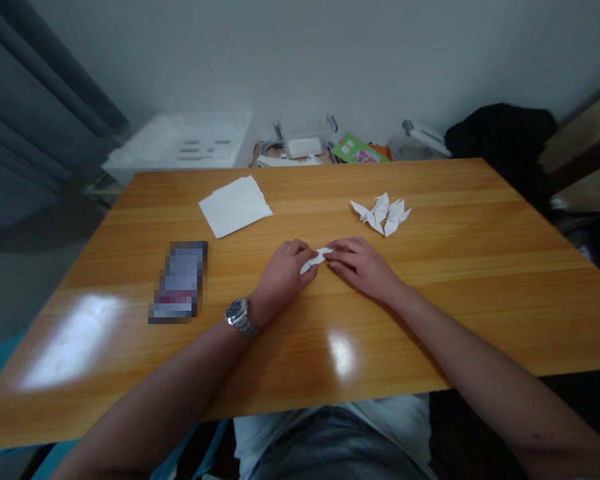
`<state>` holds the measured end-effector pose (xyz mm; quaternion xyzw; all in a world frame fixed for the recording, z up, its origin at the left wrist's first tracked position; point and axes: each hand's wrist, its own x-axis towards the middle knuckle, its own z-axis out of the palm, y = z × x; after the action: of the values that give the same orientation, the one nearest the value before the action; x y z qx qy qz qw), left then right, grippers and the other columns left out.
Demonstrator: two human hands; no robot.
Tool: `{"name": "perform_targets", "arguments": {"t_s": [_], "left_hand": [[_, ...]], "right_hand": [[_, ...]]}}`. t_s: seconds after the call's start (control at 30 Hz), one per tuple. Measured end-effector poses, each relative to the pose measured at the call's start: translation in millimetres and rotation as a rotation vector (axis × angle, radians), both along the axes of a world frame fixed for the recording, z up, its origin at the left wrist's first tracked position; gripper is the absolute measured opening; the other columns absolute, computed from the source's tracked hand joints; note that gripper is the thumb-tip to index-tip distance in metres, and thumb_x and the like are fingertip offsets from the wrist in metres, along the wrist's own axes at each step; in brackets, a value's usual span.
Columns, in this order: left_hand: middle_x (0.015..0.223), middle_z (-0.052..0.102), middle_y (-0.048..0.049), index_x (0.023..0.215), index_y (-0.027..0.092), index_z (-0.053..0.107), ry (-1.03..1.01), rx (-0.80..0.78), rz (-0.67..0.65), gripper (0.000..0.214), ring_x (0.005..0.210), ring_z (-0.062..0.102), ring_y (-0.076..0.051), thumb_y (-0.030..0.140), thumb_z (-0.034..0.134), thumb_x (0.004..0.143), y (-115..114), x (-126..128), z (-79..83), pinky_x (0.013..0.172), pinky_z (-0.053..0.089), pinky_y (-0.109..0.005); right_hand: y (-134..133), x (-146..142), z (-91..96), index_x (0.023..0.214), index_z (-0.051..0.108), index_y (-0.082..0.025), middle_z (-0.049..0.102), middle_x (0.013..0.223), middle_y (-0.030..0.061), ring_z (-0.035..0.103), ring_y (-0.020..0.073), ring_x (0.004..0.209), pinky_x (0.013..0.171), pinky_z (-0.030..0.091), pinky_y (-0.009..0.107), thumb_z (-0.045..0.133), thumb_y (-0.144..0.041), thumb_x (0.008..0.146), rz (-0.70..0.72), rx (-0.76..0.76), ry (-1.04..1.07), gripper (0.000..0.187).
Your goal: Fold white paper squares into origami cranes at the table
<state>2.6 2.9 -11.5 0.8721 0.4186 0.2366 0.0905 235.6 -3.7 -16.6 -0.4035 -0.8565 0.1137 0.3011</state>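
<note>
A small folded strip of white paper lies low over the table between my two hands. My left hand, with a metal watch on its wrist, pinches the paper's left end between thumb and fingers. My right hand has its fingertips closed on the right end of the same paper. Part of the strip is hidden under the fingers. Beyond my right hand rest several folded white paper figures, pointed like origami birds. A stack of white paper sheets lies at the back left.
A phone-like object, blurred out, lies on the wooden table to the left. Behind the table's far edge stand a white plastic bin, a green booklet and a dark cloth heap.
</note>
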Motion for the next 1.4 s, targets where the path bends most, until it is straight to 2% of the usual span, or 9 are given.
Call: {"name": "perform_targets", "arguments": {"t_s": [0.27,0.67,1.07,1.4], "left_hand": [[0.111,0.065,-0.0098,0.118,0.016,0.071,-0.045,-0.029,-0.069,0.025,0.103,0.06,-0.024,0.023,0.062,0.096,1.3,-1.9,-4.8,0.095,0.052,-0.039],[0.11,0.066,-0.0097,0.117,0.016,0.071,-0.116,-0.129,0.015,0.024,0.103,0.061,-0.024,0.023,0.063,0.096,-2.0,3.1,0.1,0.097,0.052,-0.04],[0.107,0.065,-0.0081,0.116,0.02,0.075,-0.116,-0.141,0.072,0.023,0.102,0.06,-0.024,0.026,0.067,0.095,-3.1,4.8,0.0,0.096,0.051,-0.04],[0.108,0.072,-0.0093,0.126,0.018,0.068,0.073,-0.049,-0.022,0.033,0.098,0.065,-0.024,0.037,0.057,0.102,-8.5,-2.3,12.1,0.091,0.053,-0.038]], "right_hand": [[5.7,3.4,-2.0,0.11,0.076,-0.02,0.073,0.103,0.0109,0.066,0.0255,0.099,0.09,0.053,0.043,0.062,-0.027,0.099,-0.076,-0.078,0.067,0.019],[7.7,-0.6,-0.1,0.103,0.077,-0.02,0.074,0.099,0.0092,0.067,0.0246,0.096,0.088,0.053,0.041,0.065,-0.024,0.097,-0.126,-0.138,0.102,0.014],[8.8,-1.7,-6.8,0.102,0.077,-0.02,0.071,0.098,0.009,0.065,0.0242,0.095,0.086,0.052,0.039,0.066,-0.021,0.097,-0.141,-0.068,0.052,0.013],[6.9,3.9,-3.3,0.108,0.079,-0.022,0.069,0.105,0.0105,0.062,0.0249,0.099,0.086,0.052,0.04,0.06,-0.026,0.101,-0.119,0.038,-0.103,0.021]]}}
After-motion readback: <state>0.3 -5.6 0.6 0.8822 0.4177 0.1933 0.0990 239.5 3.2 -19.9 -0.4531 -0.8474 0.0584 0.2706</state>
